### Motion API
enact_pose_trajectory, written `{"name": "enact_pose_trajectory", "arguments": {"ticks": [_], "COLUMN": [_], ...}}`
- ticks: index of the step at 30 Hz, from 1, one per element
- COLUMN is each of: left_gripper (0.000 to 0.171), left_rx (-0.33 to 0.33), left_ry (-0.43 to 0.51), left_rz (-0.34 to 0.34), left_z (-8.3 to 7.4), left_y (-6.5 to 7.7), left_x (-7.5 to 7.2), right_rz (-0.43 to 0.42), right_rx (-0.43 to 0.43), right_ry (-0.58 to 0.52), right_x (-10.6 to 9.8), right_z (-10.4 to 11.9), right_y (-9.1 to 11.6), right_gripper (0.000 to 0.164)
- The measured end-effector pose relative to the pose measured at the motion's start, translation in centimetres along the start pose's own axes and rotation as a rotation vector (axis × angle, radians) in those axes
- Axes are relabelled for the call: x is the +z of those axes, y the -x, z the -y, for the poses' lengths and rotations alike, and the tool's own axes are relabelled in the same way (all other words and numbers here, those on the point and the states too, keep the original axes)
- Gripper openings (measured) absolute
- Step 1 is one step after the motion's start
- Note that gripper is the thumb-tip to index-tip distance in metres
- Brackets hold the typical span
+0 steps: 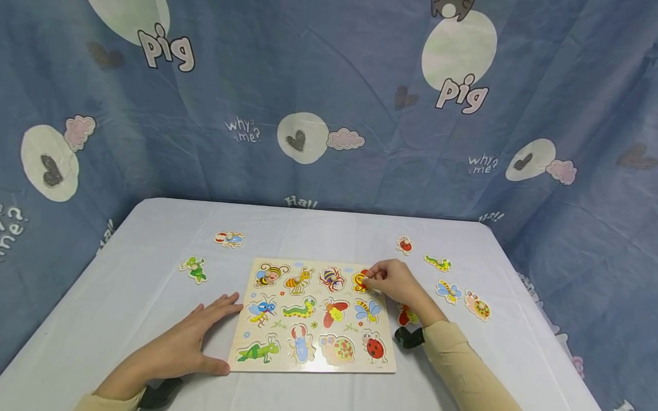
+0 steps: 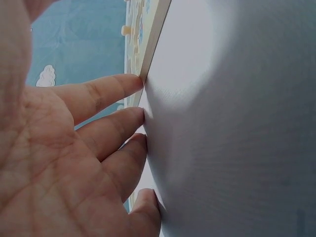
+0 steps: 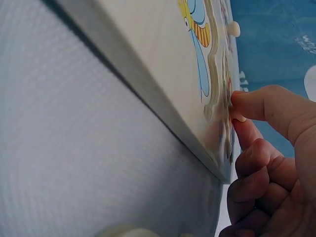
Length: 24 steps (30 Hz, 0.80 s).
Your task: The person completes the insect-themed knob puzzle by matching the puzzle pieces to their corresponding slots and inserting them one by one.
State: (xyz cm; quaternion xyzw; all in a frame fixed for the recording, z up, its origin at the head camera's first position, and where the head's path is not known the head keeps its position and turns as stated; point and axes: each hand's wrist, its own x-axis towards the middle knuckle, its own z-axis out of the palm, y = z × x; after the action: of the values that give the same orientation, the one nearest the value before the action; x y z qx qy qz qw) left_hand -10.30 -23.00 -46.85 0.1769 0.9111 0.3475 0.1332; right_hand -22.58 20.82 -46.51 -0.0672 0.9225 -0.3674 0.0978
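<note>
A wooden insect puzzle board lies flat on the white table. Thumb and forefinger of my right hand pinch the small knob of a yellow and red butterfly piece at the board's top right slot; whether it sits fully down cannot be seen. Against the board's left edge rests my left hand, fingers spread and fairly straight, thumb at the near corner. Knobbed pieces of a bee, a striped ant-like insect and a spider occupy the rest of the top row.
Left of the board are a beetle piece and a grasshopper piece. On the right lie a ladybug, a caterpillar, a dragonfly-like piece, a snail and a red-winged insect, partly behind the right wrist.
</note>
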Motion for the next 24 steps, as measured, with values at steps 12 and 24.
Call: {"name": "enact_pose_trajectory", "arguments": {"ticks": [12,24], "left_gripper": [0.111,0.111], "left_rx": [0.004,-0.011], "left_ry": [-0.015,0.002], "left_rz": [-0.01,0.001], "left_z": [0.06,0.08], "left_y": [-0.05,-0.08], "left_x": [0.07,0.14], "right_rz": [0.004,0.004], "right_rx": [0.02,0.07], "right_ry": [-0.014,-0.015], "right_x": [-0.1,-0.16], "right_z": [0.17,0.26], "right_y": [0.07,0.19], "right_gripper": [0.014,0.016]}}
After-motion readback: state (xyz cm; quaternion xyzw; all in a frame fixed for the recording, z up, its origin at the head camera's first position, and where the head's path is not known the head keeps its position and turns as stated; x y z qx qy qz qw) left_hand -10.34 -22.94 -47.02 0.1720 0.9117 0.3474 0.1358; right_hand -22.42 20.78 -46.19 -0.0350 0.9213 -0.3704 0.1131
